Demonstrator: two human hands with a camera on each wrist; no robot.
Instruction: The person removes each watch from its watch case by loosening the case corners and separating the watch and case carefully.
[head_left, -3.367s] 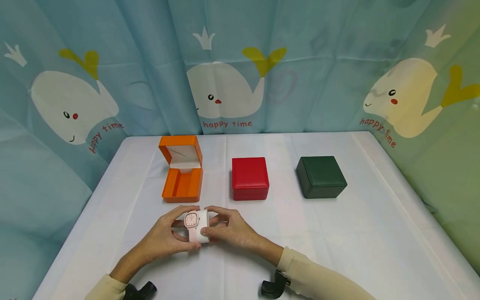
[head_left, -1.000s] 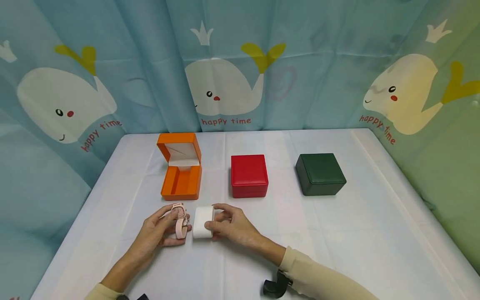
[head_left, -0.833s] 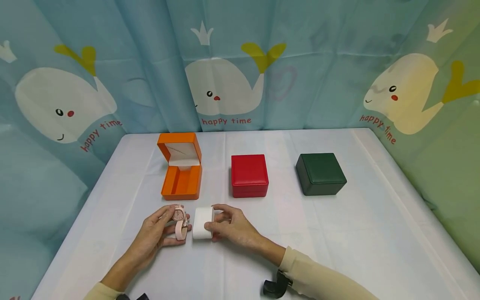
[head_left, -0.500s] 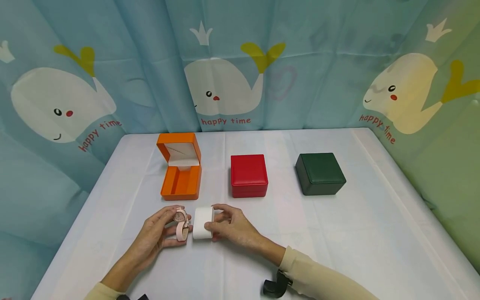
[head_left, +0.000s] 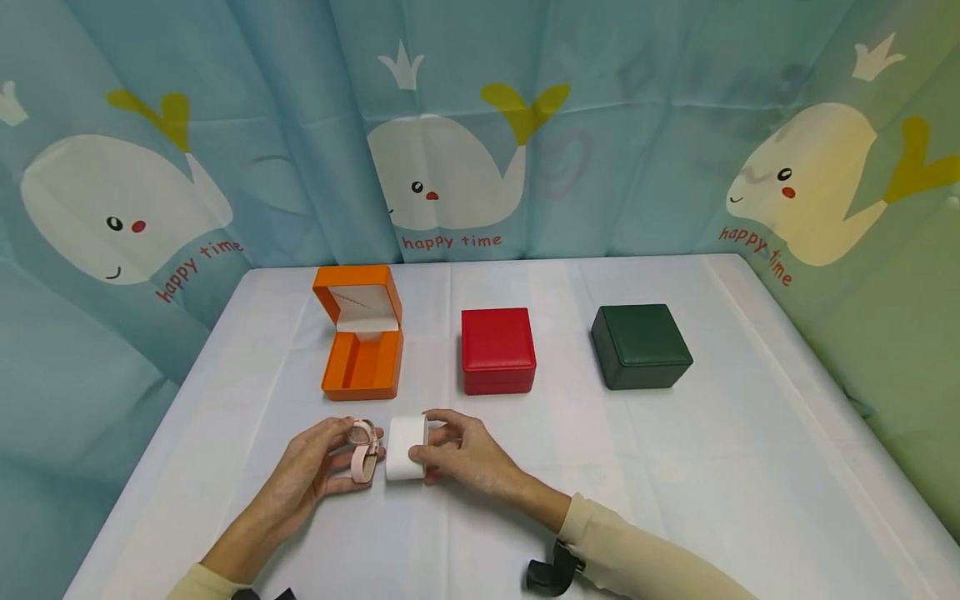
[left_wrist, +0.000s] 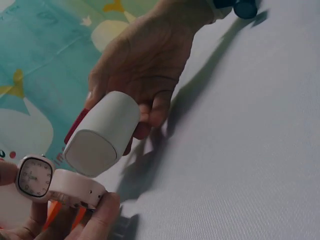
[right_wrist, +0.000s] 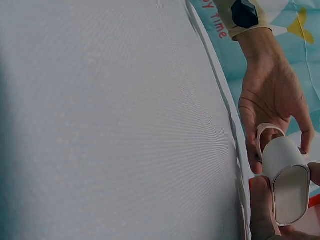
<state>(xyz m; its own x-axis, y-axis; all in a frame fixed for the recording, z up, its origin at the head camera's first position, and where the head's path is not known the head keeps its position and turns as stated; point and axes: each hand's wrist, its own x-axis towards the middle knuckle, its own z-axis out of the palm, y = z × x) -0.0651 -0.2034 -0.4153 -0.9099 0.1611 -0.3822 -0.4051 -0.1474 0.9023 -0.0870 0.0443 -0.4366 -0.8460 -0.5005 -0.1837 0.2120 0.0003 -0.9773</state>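
In the head view, my left hand (head_left: 300, 477) holds a pink wristwatch (head_left: 362, 467) between thumb and fingers, its strap closed in a loop. Just right of it, my right hand (head_left: 471, 454) grips a white oval watch pillow (head_left: 405, 450) by its right end. A narrow gap parts watch and pillow. From the left wrist, the square watch face (left_wrist: 35, 177) shows beside the flat end of the pillow (left_wrist: 107, 120). The right wrist view has the pillow (right_wrist: 284, 152) in front, hiding much of the watch; the strap (right_wrist: 261, 140) loops behind it.
Behind the left hand stands an orange box (head_left: 363, 367) with its lid raised and a bare compartment inside. A closed red box (head_left: 498, 350) and a closed dark green box (head_left: 641, 346) stand farther right. The white-covered table (head_left: 712, 483) meets a blue curtain (head_left: 300, 167) at the back.
The watch was round the pillow 3.4 seconds ago; now it is off, in my left hand, which has moved left. Over the last second the watch has tilted slightly; the right hand has barely moved.
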